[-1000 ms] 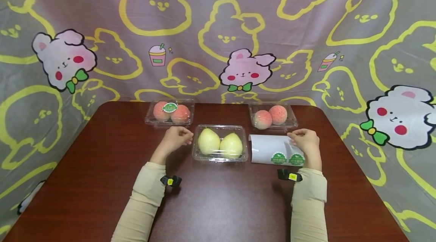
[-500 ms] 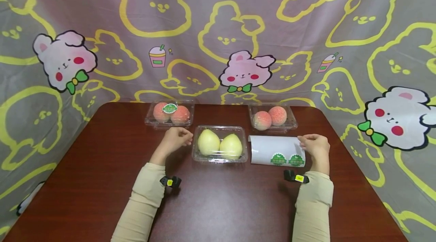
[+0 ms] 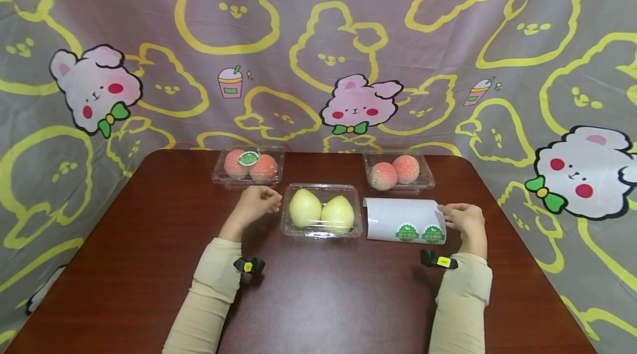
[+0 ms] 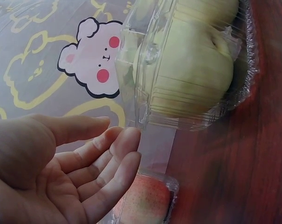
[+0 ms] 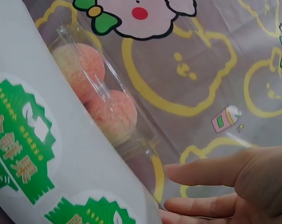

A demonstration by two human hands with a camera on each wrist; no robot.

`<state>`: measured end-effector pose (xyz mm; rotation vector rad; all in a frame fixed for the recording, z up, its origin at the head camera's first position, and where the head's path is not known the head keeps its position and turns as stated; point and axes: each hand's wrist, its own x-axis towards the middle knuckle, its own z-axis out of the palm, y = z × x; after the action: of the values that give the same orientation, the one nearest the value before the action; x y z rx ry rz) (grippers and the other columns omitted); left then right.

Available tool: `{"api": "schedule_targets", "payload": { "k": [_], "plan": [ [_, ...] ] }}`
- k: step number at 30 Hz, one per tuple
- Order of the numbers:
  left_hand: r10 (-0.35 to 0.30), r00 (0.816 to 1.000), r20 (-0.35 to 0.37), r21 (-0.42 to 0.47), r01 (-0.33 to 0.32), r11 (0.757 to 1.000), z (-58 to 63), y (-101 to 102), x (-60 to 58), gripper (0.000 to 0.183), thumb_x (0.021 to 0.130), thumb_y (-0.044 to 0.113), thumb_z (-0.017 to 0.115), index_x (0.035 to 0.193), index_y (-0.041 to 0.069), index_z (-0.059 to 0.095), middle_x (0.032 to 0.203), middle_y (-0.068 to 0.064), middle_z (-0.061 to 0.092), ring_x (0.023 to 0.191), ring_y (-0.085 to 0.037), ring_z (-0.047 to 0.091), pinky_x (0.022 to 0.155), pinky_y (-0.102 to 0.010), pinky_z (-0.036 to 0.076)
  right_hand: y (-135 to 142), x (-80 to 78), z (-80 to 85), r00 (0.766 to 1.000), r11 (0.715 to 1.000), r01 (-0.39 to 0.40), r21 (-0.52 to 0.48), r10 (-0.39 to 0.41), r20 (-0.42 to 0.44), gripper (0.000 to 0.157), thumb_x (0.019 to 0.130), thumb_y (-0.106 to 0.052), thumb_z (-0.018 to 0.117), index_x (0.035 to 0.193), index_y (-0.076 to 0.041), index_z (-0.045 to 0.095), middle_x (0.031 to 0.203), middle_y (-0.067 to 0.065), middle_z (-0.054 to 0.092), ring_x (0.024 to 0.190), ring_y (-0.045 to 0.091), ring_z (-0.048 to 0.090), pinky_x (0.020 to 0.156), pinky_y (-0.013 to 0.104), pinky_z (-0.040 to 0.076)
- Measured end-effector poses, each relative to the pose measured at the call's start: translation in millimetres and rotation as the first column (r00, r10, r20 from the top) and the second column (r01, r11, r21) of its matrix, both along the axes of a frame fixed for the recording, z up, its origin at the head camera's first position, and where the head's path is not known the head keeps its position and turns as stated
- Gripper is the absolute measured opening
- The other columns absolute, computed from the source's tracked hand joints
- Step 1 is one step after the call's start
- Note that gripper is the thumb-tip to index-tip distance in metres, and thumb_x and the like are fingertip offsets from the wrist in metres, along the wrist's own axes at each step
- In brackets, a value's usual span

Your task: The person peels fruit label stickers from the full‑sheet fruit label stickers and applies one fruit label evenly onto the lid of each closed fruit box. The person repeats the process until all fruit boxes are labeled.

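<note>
My left hand (image 3: 257, 203) is beside the left end of a clear plastic box (image 3: 320, 232) holding two yellow-green pears (image 3: 305, 208). In the left wrist view its fingers (image 4: 108, 182) bend loosely, apart from the box, with nothing in them. At the right end of a curled white sticker sheet (image 3: 398, 213) is my right hand (image 3: 465, 221). Thumb and fingers lie a little apart in the right wrist view; the fingertips (image 5: 171, 217) are at the sheet's edge, and whether they touch it I cannot tell. Two green round stickers (image 3: 407, 232) show on the sheet's near side.
Behind, at the left, stands a clear box of two peaches (image 3: 262, 167) with a green sticker (image 3: 249, 159) on its lid. Another clear box (image 3: 425, 181) of two peaches sits back right, behind the sheet. A patterned curtain (image 3: 278, 27) surrounds the brown table (image 3: 318, 298).
My right hand has moved right and slightly nearer me, from over the sheet's upper right corner to its right edge. The left hand, the boxes and the sheet stay in place.
</note>
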<state>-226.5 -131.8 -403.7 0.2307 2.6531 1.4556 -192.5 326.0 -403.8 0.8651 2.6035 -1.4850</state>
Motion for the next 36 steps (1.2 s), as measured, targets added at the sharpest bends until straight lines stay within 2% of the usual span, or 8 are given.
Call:
{"api": "schedule_targets", "payload": {
  "k": [6,11,15,20,26,29,31,36],
  "plan": [
    [-0.002,1.0,0.0,0.006,0.002,1.0,-1.2,0.3,-0.2,0.025,0.095,0.012,0.058,0.101,-0.01,0.067,0.088,-0.026,0.072,0.079,-0.031,0.072,0.075,-0.042,0.06,12.2,-1.1,-10.7,0.986,0.991,-0.125,-0.045,0.129,0.103,0.061,0.09,-0.031,0.065,0.13,0.013,0.049,0.113,0.021,0.061,0.082,0.011,0.061,0.07,0.024,0.056],
    [-0.006,1.0,-0.003,-0.001,0.006,1.0,-3.4,0.4,-1.6,0.024,0.095,0.011,0.058,0.101,-0.01,0.067,0.087,-0.025,0.071,0.077,-0.028,0.072,0.074,-0.039,0.06,17.0,-1.1,-17.1,0.968,0.98,-0.186,-0.076,0.196,0.158,0.066,0.09,-0.037,0.065,0.133,0.011,0.048,0.099,0.002,0.061,0.1,0.022,0.053,0.076,0.025,0.048],
    [0.0,1.0,0.005,0.002,0.0,1.0,-3.6,0.8,-1.6,0.024,0.094,0.012,0.059,0.101,-0.01,0.067,0.088,-0.025,0.072,0.076,-0.025,0.072,0.074,-0.039,0.06,16.7,-0.2,-18.4,0.968,0.975,-0.195,-0.106,0.209,0.142,0.058,0.09,-0.033,0.065,0.128,0.01,0.052,0.083,-0.008,0.06,0.09,0.017,0.055,0.071,0.024,0.049],
    [0.003,1.0,0.009,0.005,-0.003,1.0,-3.7,1.3,-1.4,0.024,0.094,0.012,0.059,0.101,-0.01,0.067,0.088,-0.025,0.072,0.075,-0.023,0.072,0.074,-0.04,0.06,14.8,-1.2,-18.2,0.974,0.972,-0.198,-0.123,0.209,0.083,0.052,0.092,-0.027,0.063,0.126,0.012,0.052,0.075,-0.01,0.06,0.072,0.006,0.058,0.065,0.02,0.053],
    [0.008,1.0,0.011,0.001,-0.008,1.0,-2.6,-0.3,-1.5,0.025,0.095,0.012,0.058,0.102,-0.01,0.067,0.089,-0.025,0.072,0.076,-0.023,0.072,0.076,-0.041,0.06,11.4,-2.7,-14.1,0.972,0.974,-0.221,-0.041,0.223,0.071,0.055,0.094,-0.031,0.06,0.128,0.011,0.051,0.082,-0.008,0.056,0.077,0.008,0.051,0.067,0.021,0.048],
    [0.007,1.0,0.01,0.005,-0.007,1.0,-2.1,-0.7,-1.6,0.025,0.095,0.012,0.058,0.103,-0.011,0.066,0.089,-0.025,0.071,0.075,-0.022,0.071,0.077,-0.042,0.059,9.2,-3.7,-11.3,0.97,0.972,-0.234,-0.027,0.235,0.061,0.048,0.095,-0.031,0.058,0.12,0.009,0.056,0.073,-0.01,0.053,0.07,0.007,0.049,0.065,0.023,0.045],
    [0.007,1.0,0.009,0.007,-0.008,1.0,-1.7,-0.9,-1.3,0.025,0.095,0.012,0.058,0.103,-0.011,0.066,0.089,-0.026,0.071,0.075,-0.021,0.071,0.078,-0.043,0.059,8.0,-4.1,-9.4,0.969,0.97,-0.241,-0.033,0.242,0.05,0.035,0.096,-0.03,0.057,0.104,0.003,0.062,0.065,-0.011,0.048,0.064,0.006,0.046,0.062,0.024,0.042],
    [0.011,1.0,-0.001,0.011,-0.011,1.0,0.0,-1.7,-0.3,0.025,0.095,0.012,0.058,0.103,-0.01,0.067,0.089,-0.026,0.071,0.074,-0.021,0.071,0.078,-0.044,0.059,5.7,-4.7,-5.2,0.963,0.962,-0.267,-0.064,0.268,0.015,0.033,0.099,-0.029,0.051,0.105,0.003,0.059,0.059,-0.015,0.05,0.058,0.003,0.047,0.062,0.026,0.042]
  ]
}}
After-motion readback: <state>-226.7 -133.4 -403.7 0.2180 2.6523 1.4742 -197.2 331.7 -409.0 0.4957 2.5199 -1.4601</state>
